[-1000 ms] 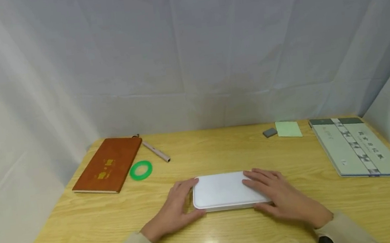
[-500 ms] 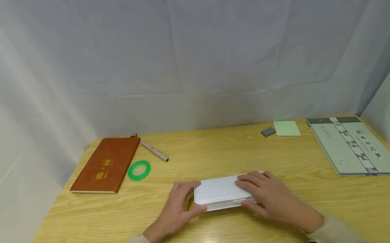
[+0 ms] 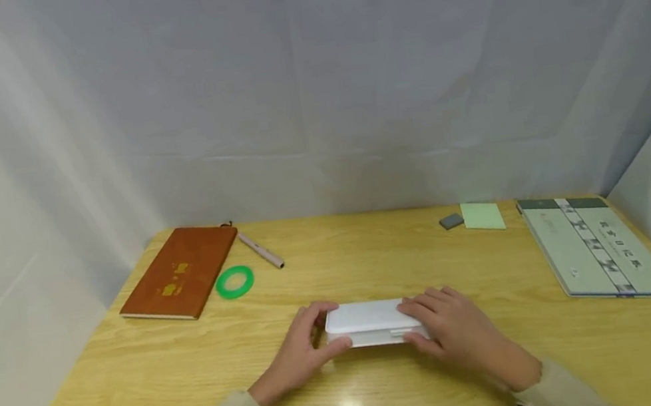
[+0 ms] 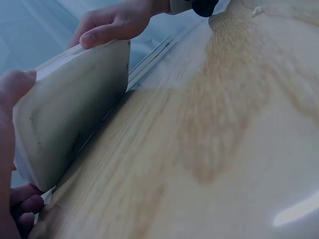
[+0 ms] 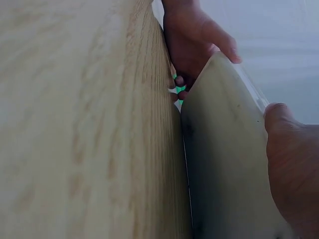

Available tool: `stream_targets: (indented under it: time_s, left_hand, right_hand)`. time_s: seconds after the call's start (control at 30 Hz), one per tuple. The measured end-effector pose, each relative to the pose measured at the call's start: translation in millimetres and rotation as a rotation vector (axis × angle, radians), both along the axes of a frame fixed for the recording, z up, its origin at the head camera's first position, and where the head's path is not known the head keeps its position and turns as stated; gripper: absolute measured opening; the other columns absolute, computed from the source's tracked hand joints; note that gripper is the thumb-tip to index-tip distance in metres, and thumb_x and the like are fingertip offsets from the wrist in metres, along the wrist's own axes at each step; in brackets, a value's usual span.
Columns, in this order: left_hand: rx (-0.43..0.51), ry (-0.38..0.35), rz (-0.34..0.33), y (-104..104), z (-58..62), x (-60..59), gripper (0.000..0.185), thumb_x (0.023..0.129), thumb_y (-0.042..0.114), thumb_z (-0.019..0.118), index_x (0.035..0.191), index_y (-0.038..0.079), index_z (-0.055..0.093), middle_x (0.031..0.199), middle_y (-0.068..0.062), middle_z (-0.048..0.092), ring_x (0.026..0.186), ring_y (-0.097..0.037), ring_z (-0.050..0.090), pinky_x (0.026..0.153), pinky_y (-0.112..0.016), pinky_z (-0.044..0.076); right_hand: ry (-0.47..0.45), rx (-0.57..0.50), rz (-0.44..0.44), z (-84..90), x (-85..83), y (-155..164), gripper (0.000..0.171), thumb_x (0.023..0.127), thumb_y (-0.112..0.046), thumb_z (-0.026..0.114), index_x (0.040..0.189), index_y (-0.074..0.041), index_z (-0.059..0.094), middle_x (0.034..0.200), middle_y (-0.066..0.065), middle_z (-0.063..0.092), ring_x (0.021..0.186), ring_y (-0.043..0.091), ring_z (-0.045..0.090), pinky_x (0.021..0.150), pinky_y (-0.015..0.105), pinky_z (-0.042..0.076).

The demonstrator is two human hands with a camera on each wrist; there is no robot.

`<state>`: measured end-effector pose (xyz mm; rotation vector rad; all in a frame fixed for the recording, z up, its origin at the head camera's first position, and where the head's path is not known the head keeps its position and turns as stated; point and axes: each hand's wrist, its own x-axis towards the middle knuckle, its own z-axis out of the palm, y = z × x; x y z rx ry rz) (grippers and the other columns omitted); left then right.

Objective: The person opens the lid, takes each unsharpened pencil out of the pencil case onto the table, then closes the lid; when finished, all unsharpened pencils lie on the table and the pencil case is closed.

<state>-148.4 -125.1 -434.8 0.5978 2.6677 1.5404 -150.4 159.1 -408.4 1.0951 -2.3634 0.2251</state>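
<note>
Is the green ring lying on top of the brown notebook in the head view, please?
No, the green ring lies flat on the table just to the right of the brown notebook, not on it.

Under my hands the white case (image 3: pixel 369 318) looks like smooth matt plastic, faintly scuffed on its underside. The surface (image 3: pixel 348 401) is pale wood grain with a glossy finish, catching a bright glare near me. Behind it hangs creased matt cloth (image 3: pixel 313 97). The brown notebook (image 3: pixel 179 273) has a leather-look cover, the green ring (image 3: pixel 235 283) shiny plastic.
</note>
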Motion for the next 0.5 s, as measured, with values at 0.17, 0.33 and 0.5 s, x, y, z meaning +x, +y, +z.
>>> stream_targets:
  time_s: [0.17, 0.33, 0.5]
  left_hand:
    - [0.057, -0.045, 0.035, 1.2, -2.6, 1.2, 0.053, 0.077, 0.026, 0.080, 0.122, 0.011, 0.059, 0.101, -0.002, 0.058, 0.094, -0.014, 0.050, 0.083, -0.024, 0.041]
    - [0.081, -0.048, 0.028, 2.3, -5.5, -0.1, 0.055, 0.076, 0.025, 0.081, 0.123, 0.009, 0.059, 0.099, -0.004, 0.060, 0.090, -0.014, 0.052, 0.082, -0.024, 0.044]
    - [0.094, -0.066, 0.037, 5.4, -4.0, -1.7, 0.057, 0.074, 0.022, 0.081, 0.125, 0.007, 0.058, 0.095, -0.005, 0.059, 0.086, -0.015, 0.051, 0.075, -0.023, 0.043]
  right_hand:
    - [-0.010, 0.006, -0.002, -0.1, 1.4, -0.7, 0.061, 0.100, -0.055, 0.025, 0.115, -0.013, 0.067, 0.107, 0.001, 0.070, 0.095, 0.020, 0.065, 0.080, 0.040, 0.052]
    - [-0.028, 0.027, -0.021, 0.5, 3.3, 0.2, 0.060, 0.100, -0.055, 0.027, 0.116, -0.013, 0.066, 0.107, 0.002, 0.069, 0.096, 0.020, 0.064, 0.079, 0.039, 0.052]
    - [-0.036, 0.034, -0.033, 2.2, 3.2, 0.9, 0.060, 0.100, -0.055, 0.026, 0.116, -0.013, 0.066, 0.106, 0.002, 0.069, 0.096, 0.020, 0.064, 0.080, 0.041, 0.052]
